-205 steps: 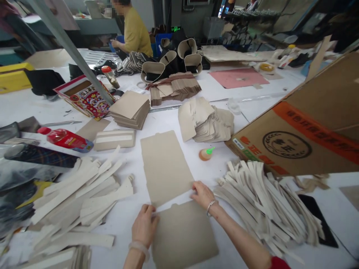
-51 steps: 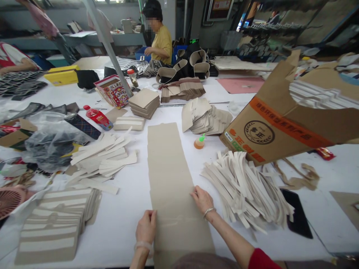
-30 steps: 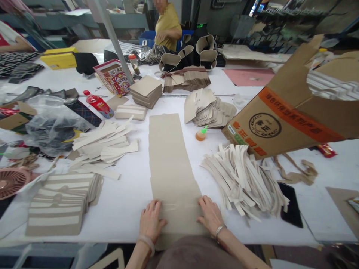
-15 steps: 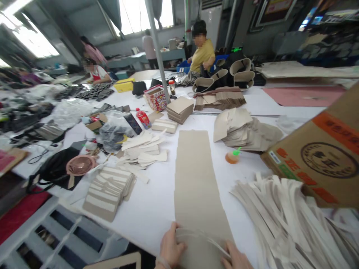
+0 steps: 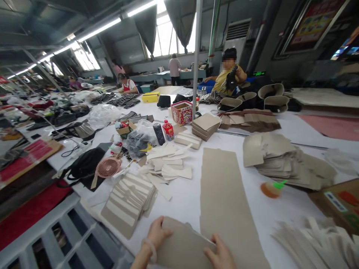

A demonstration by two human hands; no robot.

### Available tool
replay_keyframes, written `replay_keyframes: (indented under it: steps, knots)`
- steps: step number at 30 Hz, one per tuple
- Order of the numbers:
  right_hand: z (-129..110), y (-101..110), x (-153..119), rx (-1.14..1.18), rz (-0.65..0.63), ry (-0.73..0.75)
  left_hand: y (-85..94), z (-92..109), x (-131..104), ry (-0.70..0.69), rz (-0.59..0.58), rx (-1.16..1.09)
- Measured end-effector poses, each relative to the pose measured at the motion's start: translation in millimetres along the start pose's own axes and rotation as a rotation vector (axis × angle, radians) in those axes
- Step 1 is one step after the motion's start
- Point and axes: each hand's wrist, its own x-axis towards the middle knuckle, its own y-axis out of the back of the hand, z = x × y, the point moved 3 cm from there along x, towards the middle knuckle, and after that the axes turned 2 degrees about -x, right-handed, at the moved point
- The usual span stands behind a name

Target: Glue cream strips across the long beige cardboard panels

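Note:
My left hand (image 5: 157, 234), with a band on its wrist, grips the left edge of a grey-beige sheet (image 5: 183, 244) at the bottom centre. On the sheet's right edge, the fingers of my right hand (image 5: 220, 254) are closed. A long beige strip (image 5: 224, 190) lies flat on the white table just right of the sheet. Left of my hands sits a stack of beige panels with white strips (image 5: 126, 203). Behind it are loose white pieces (image 5: 168, 162).
A glue bottle with a green tip (image 5: 272, 189), a pile of beige pieces (image 5: 283, 158) and a cardboard box (image 5: 339, 203) are on the right. Pale strips (image 5: 322, 239) lie lower right. A grey crate (image 5: 92, 224) is lower left. A person in yellow (image 5: 228, 74) works behind.
The view has swung left and up. My hands and the held sheet have moved left, off the long strip, and the sheet now looks flatter.

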Motion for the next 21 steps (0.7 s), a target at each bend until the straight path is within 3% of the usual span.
replay_keyframes:
  steps: [3, 6, 12, 16, 21]
  knots:
    - [-40.9, -11.7, 50.1, -0.160, 0.009, 0.014, 29.7, -1.6, 34.6, 0.000, 0.047, 0.055]
    - [-68.7, -16.7, 94.6, -0.350, -0.005, 0.014, 48.4, 1.6, 66.6, -0.015, 0.103, 0.101]
    - [-106.8, 1.0, 149.3, -0.478, 0.092, 0.019, 72.5, 29.1, 119.4, -0.110, 0.200, 0.119]
    - [-106.8, 2.7, 158.0, -0.436, 0.122, -0.014, 82.1, 39.8, 126.3, -0.121, 0.163, 0.154]
    - [-86.6, -22.6, 158.9, -0.415, 0.095, -0.050, 77.8, 22.6, 117.7, -0.090, 0.083, 0.314]
